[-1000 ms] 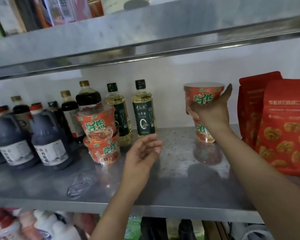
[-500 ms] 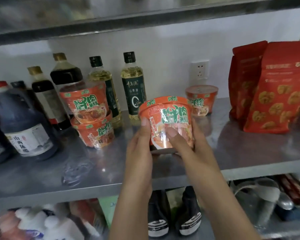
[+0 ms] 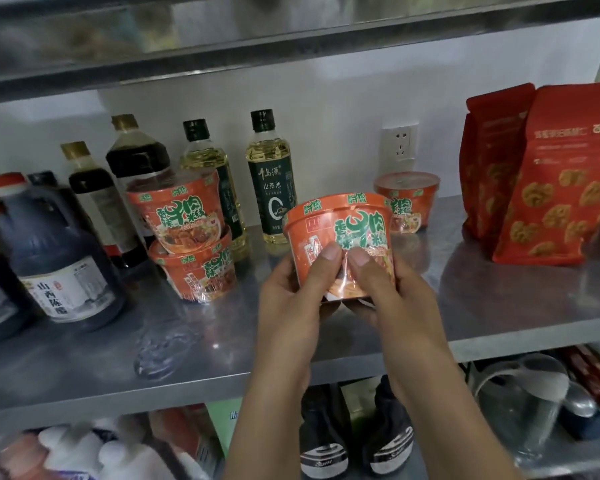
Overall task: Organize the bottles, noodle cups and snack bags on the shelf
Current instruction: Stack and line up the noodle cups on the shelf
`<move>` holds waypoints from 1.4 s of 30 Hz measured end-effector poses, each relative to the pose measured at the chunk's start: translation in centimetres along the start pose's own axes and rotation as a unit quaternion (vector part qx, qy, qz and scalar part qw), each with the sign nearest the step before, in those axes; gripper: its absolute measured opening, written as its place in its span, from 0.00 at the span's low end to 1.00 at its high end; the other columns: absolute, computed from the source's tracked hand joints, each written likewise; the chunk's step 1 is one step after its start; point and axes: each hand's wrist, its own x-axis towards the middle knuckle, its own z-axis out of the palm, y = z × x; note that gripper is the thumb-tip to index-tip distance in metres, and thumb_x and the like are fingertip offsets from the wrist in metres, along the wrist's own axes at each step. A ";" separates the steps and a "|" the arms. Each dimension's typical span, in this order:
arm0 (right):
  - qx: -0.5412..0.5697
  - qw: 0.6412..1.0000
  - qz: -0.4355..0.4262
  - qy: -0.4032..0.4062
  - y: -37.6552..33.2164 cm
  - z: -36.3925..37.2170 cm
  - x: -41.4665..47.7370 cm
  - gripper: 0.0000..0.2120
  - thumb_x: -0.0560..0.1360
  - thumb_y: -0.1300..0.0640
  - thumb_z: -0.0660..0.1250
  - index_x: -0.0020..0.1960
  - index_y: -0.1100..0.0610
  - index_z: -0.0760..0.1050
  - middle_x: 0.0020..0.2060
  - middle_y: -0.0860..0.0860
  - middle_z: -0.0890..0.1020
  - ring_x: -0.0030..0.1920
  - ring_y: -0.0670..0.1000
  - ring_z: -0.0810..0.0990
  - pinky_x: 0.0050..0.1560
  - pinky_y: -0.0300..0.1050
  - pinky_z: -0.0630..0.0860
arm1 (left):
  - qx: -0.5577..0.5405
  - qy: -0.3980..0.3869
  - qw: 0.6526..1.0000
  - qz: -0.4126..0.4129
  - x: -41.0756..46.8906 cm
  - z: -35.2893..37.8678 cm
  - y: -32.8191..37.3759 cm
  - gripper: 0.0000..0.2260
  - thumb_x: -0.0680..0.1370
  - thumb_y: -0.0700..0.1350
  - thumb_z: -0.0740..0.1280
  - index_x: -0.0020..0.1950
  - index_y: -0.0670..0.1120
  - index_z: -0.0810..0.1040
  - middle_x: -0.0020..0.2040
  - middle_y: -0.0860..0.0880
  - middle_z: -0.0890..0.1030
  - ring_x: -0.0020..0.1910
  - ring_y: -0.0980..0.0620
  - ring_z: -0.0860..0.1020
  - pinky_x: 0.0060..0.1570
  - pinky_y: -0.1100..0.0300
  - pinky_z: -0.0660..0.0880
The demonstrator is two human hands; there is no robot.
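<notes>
While both hands hold it, the noodle cup (image 3: 340, 237) sits upright in the air over the front part of the shelf (image 3: 499, 306), with its wide top up and its small bottom down. It is orange with big green letters and a picture of food, and it is wrapped in shiny clear plastic. The lid looks shut and flat.

The left hand (image 3: 291, 306) wraps the left side and the right hand (image 3: 392, 299) wraps the right side. The two thumbs (image 3: 323, 261) press on the front, close to each other, and the other fingers curl round the back and under the bottom. So the cup lies right between the fingers, not to one side.

The stack of two cups (image 3: 187, 237) stands to the left of the held cup, a little further back, and the left hand is the nearer one to it. The lone cup (image 3: 407, 199) stands behind and to the right, near the wall. The cup most likely goes with one of these, so it has to stay straight up and go either left or back.

Two oil bottles (image 3: 272, 181) stand just behind the stack, with dark sauce bottles (image 3: 137, 168) and a big dark jug (image 3: 59, 261) further left. Two red snack bags (image 3: 561, 181) stand at the far right, well apart from the cup. A wall socket (image 3: 400, 142) shows behind the lone cup. On the shelf below, dark bottles (image 3: 323, 445) and a clear jug (image 3: 520, 403) can be seen
</notes>
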 end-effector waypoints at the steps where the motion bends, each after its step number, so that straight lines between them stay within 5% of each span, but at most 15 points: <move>1: 0.019 1.000 0.014 0.012 -0.3 0.3 -0.1 0.30 0.67 0.33 0.70 0.64 0.44 0.76 0.55 0.36 0.83 0.53 0.35 0.81 0.61 0.49 0.79 | 0.002 0.007 1.000 0.005 -0.1 0.2 0.4 0.18 0.77 0.45 0.68 0.60 0.32 0.79 0.58 0.46 0.84 0.60 0.45 0.81 0.62 0.52 0.77; 5: 0.069 0.998 -0.015 -0.004 -3.4 -1.7 -2.7 0.14 0.74 0.49 0.70 0.59 0.50 0.79 0.48 0.47 0.87 0.49 0.46 0.86 0.52 0.44 0.81 | 0.066 0.005 0.997 0.050 0.5 -1.0 -0.3 0.22 0.69 0.55 0.71 0.59 0.46 0.81 0.50 0.47 0.87 0.50 0.49 0.85 0.51 0.55 0.82; 12: 0.104 0.994 0.029 -0.005 -2.3 -1.3 -2.0 0.29 0.67 0.40 0.77 0.63 0.49 0.77 0.53 0.48 0.86 0.54 0.49 0.85 0.59 0.52 0.80 | 0.076 -0.017 0.997 0.026 0.4 -0.9 -0.6 0.24 0.71 0.60 0.66 0.63 0.49 0.80 0.53 0.50 0.86 0.52 0.53 0.85 0.56 0.56 0.81; 20: 0.122 0.990 0.073 -0.001 -3.1 -3.0 -0.5 0.31 0.70 0.31 0.67 0.63 0.50 0.76 0.54 0.51 0.86 0.55 0.52 0.85 0.61 0.57 0.79 | 0.013 -0.045 0.996 -0.073 1.4 0.3 -1.0 0.31 0.74 0.68 0.60 0.70 0.49 0.76 0.61 0.46 0.83 0.63 0.47 0.80 0.71 0.43 0.69; 24: 0.068 0.997 0.033 0.004 -3.8 -3.9 0.0 0.31 0.66 0.25 0.65 0.62 0.43 0.76 0.54 0.43 0.84 0.55 0.44 0.84 0.62 0.53 0.78 | 0.020 -0.047 0.997 -0.061 1.9 2.1 -0.6 0.29 0.74 0.66 0.62 0.67 0.47 0.78 0.61 0.43 0.83 0.64 0.43 0.80 0.71 0.40 0.68; 28: 0.068 0.997 -0.002 -0.023 -3.2 -4.7 -0.8 0.40 0.60 0.32 0.73 0.68 0.44 0.69 0.54 0.42 0.83 0.50 0.37 0.82 0.46 0.31 0.78 | 0.038 -0.020 0.999 -0.015 1.6 3.5 -1.2 0.26 0.74 0.61 0.64 0.65 0.46 0.79 0.59 0.44 0.84 0.60 0.44 0.82 0.67 0.43 0.73; 36: 0.081 0.996 -0.011 -0.025 -3.3 -6.3 -0.7 0.37 0.61 0.38 0.74 0.67 0.48 0.72 0.49 0.43 0.84 0.46 0.37 0.83 0.41 0.28 0.76 | 0.003 0.031 0.999 0.016 0.7 5.2 -2.4 0.20 0.72 0.58 0.66 0.56 0.46 0.83 0.54 0.42 0.86 0.56 0.42 0.84 0.65 0.40 0.74; 39: 0.076 0.997 -0.023 -0.023 -3.8 -7.1 0.0 0.26 0.69 0.48 0.75 0.65 0.49 0.73 0.48 0.43 0.84 0.45 0.35 0.82 0.39 0.26 0.74 | 0.003 0.024 0.999 0.023 1.1 5.9 -2.5 0.20 0.73 0.57 0.66 0.57 0.46 0.82 0.55 0.42 0.85 0.57 0.42 0.83 0.65 0.42 0.75; 42: 0.061 0.998 -0.032 -0.008 -3.6 -7.5 0.5 0.29 0.70 0.49 0.75 0.68 0.49 0.71 0.51 0.42 0.83 0.46 0.35 0.82 0.40 0.26 0.74 | 0.020 0.022 0.999 0.010 1.5 6.3 -2.6 0.24 0.73 0.58 0.66 0.63 0.45 0.80 0.58 0.42 0.85 0.60 0.43 0.82 0.67 0.42 0.73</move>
